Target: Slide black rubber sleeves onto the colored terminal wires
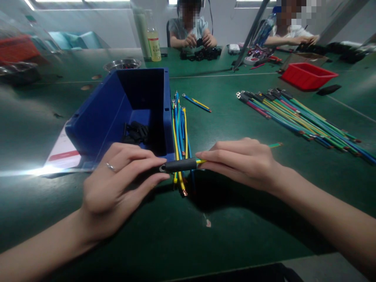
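Above the table, a green-yellow wire [201, 161] is pinched between the thumb and fingers of my right hand [243, 162]; its far end sticks out past that hand. A black sleeve [180, 165] covers the wire's other end, where a metal ring terminal [162, 168] just shows. My left hand [123, 184], wearing a ring, has its thumb and fingertips closed around this terminal end of the sleeve. Below and behind the sleeve lies a bundle of blue and yellow wires [178, 133] beside a blue bin [170, 113]. Several black sleeves [136, 132] lie inside the bin.
Rows of wires with black sleeves [305, 117] lie at the right. Farther back are a red tray [308, 76], a metal bowl [122, 64] and a drink bottle [154, 45]. Two people work across the green table [235, 227]. Two loose wires [198, 103] lie near the bundle.
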`<state>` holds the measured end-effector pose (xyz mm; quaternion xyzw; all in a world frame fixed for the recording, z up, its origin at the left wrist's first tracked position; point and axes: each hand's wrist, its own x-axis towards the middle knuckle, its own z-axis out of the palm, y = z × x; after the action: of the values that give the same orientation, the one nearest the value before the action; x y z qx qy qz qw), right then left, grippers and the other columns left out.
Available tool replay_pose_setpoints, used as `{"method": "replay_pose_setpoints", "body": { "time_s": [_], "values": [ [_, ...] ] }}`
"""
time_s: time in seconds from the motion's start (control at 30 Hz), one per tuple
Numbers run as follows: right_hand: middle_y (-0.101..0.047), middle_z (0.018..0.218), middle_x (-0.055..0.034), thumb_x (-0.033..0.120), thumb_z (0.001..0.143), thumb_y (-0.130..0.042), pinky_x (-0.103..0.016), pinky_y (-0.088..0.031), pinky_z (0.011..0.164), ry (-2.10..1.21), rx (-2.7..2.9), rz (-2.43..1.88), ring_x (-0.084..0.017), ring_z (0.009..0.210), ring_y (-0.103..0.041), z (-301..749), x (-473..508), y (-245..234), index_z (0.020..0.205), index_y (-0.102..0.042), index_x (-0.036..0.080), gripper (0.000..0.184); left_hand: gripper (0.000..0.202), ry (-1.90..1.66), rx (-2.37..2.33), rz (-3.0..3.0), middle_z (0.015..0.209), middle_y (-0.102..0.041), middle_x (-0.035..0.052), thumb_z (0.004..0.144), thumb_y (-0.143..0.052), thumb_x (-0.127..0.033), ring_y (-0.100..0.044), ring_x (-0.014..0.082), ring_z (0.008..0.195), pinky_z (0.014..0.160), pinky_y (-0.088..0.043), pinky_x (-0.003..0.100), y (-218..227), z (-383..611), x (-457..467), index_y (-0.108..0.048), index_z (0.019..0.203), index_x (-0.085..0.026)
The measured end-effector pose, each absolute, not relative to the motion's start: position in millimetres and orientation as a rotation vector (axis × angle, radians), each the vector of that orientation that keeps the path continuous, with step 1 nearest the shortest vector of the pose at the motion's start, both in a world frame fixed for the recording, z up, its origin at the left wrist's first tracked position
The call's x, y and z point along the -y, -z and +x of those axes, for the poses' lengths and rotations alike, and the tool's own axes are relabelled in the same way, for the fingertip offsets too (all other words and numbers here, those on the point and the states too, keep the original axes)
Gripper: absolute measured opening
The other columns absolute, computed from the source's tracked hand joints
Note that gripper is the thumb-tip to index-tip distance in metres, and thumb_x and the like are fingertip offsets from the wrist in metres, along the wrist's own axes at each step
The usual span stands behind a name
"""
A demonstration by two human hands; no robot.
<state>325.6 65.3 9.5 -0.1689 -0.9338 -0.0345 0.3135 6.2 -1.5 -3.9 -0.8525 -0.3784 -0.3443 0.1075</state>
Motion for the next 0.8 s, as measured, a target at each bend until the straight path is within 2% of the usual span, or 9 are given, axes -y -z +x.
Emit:
{"method": "replay_pose_setpoints", "body": {
  "time_s": [0.17, 0.43, 0.8],
  "values": [
    [-0.08, 0.085, -0.0006, 0.023, 0.127, -0.063, -0.024, -0.052, 0.062, 0.048, 2.469, -0.452, -0.01, 0.067, -0.073, 326.3, -65.1, -8.0, 0.12, -0.084, 0.017, 0.023, 0.016, 0.998, 1.133, -2.515, 0.113, -0.084, 0.0029, 0.119, -0.074, -0.033, -0.078, 0.0227, 0.101, 0.088, -0.069, 0.038, 3.2, 5.6, 1.2, -0.077, 0.133, -0.029],
    [-0.081, 0.085, -0.0013, 0.026, 0.128, -0.061, -0.024, -0.05, 0.061, 0.052, 2.456, -0.431, -0.01, 0.066, -0.071, 323.6, -64.0, -7.8, 0.119, -0.084, 0.014, 0.027, 0.014, 1.006, 1.101, -2.515, 0.112, -0.081, 0.0026, 0.119, -0.074, -0.032, -0.075, 0.0203, 0.102, 0.089, -0.067, 0.034, 3.2, 5.9, 0.0, -0.077, 0.131, -0.026],
    [-0.081, 0.085, -0.0003, 0.024, 0.127, -0.063, -0.023, -0.051, 0.063, 0.053, 2.481, -0.457, -0.01, 0.066, -0.072, 326.4, -65.1, -9.6, 0.122, -0.085, 0.018, 0.023, 0.017, 1.018, 1.125, -2.524, 0.114, -0.084, 0.0029, 0.117, -0.075, -0.03, -0.078, 0.0224, 0.101, 0.089, -0.069, 0.038, 4.3, 6.0, 0.6, -0.078, 0.133, -0.03]
  ]
}}
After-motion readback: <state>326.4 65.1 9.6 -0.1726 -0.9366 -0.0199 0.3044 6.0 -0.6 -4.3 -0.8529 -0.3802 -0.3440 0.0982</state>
